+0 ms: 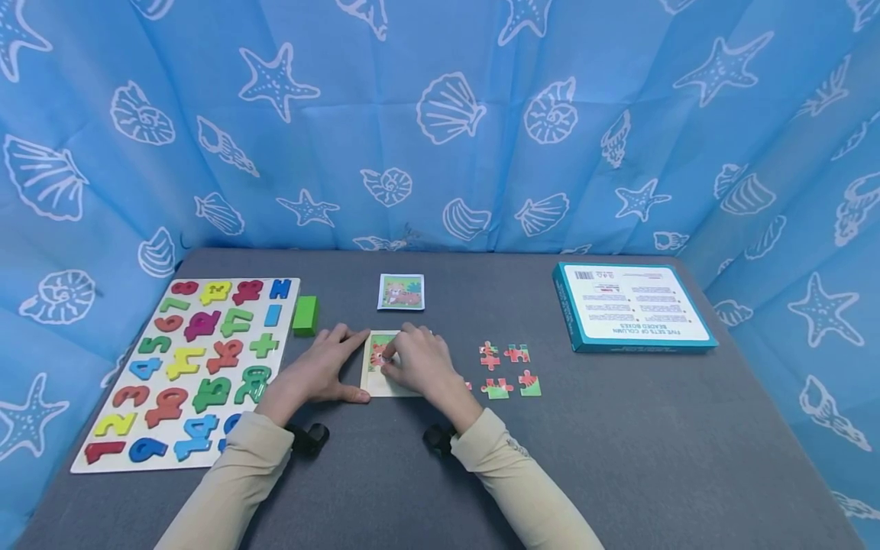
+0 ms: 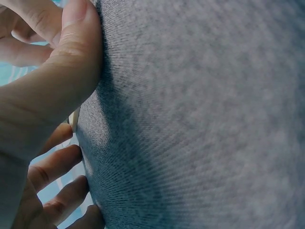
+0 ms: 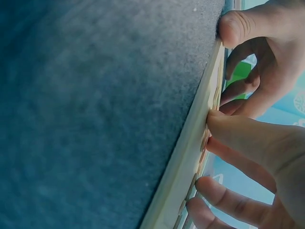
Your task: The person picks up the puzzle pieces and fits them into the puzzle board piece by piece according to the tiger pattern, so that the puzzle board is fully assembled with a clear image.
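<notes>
One puzzle tray (image 1: pixel 388 388) lies on the desk (image 1: pixel 619 443), head view. Left hand (image 1: pixel 323 370) braces the tray's left edge, thumb at the near corner, fingertips at the far one. Right hand (image 1: pixel 425 365) is bent over the tray, thumb and index close together; cannot tell whether they pinch anything. Right of tray: loose puzzle pieces (image 1: pixel 496 389). Beyond tray: picture card (image 1: pixel 401 292). Left of tray: green block (image 1: pixel 305 315), number board (image 1: pixel 285 321). Well right of tray: blue box (image 1: pixel 635 309).

Left wrist view: left thumb and fingers spread, sliver of tray between.

Right wrist view: right thumb on the tray's near rim, other fingers apart; left thumb at tray's end.
</notes>
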The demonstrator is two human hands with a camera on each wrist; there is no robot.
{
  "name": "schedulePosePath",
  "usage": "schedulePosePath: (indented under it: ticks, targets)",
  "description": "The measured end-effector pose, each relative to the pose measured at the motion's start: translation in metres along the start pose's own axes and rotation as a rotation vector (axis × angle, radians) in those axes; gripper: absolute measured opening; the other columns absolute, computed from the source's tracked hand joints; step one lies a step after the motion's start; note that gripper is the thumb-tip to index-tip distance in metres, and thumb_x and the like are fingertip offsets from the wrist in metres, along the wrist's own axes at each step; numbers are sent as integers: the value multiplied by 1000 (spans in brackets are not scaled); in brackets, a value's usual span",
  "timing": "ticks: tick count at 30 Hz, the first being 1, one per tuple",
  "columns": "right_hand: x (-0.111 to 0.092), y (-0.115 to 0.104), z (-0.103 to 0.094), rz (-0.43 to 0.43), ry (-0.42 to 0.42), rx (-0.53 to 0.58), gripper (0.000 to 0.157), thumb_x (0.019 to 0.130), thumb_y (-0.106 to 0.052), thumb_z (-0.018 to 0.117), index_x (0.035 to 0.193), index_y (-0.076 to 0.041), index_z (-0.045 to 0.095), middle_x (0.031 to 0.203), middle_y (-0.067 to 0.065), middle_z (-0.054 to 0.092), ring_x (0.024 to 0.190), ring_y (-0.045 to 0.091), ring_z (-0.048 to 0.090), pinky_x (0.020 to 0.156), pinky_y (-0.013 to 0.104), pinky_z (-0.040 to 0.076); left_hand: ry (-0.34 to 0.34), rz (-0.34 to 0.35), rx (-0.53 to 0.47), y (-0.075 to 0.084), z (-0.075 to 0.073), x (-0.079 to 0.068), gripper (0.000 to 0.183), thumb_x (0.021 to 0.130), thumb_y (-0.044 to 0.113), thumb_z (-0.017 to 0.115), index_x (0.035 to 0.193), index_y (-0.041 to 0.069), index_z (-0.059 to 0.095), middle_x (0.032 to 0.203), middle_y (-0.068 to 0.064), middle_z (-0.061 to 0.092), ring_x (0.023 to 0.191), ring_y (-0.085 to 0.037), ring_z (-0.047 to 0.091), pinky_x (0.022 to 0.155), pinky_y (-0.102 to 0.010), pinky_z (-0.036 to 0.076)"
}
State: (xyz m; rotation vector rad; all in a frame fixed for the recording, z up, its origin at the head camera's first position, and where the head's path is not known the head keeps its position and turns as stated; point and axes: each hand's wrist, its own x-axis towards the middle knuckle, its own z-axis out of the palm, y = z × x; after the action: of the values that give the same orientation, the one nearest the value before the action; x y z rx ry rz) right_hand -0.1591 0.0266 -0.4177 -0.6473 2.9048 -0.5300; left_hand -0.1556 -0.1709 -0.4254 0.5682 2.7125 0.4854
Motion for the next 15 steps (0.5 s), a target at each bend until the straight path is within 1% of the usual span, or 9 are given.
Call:
schedulePosePath:
  ticks: [4, 8, 12, 15]
  targets:
    - [-1, 0, -1, -12, 8, -1, 16, 91, -31, 78, 103, -20, 82, 108, 6, 71, 100, 29, 67, 86, 50, 56, 1, 4, 1, 0, 1, 0, 107, 77, 53, 86, 159, 6, 35, 139, -18, 48, 118, -32, 46, 101, -56, 46]
    - [-2, 3, -4, -33, 15, 6, 20, 91, -32, 78, 107, -20, 81, 107, 7, 71, 97, 28, 66, 79, 47, 55, -5, -1, 2, 0, 1, 0, 106, 78, 53, 85, 159, 7, 35, 140, -18, 47, 118, -32, 45, 101, -55, 46]
    - [-4, 9, -11, -28, 17, 17, 23, 91, -32, 79, 111, -20, 80, 108, 7, 70, 94, 26, 64, 74, 43, 54, -13, -6, 3, -1, 1, 0, 106, 78, 53, 85, 159, 7, 34, 141, -18, 47, 118, -32, 45, 101, -55, 46]
    - [-6, 16, -17, -12, 12, 21, 26, 91, -30, 79, 114, -19, 80, 111, 9, 70, 96, 27, 64, 74, 43, 54, -18, -10, 9, -2, 1, 1, 107, 78, 53, 85, 159, 7, 34, 141, -18, 46, 118, -32, 45, 101, -56, 46]
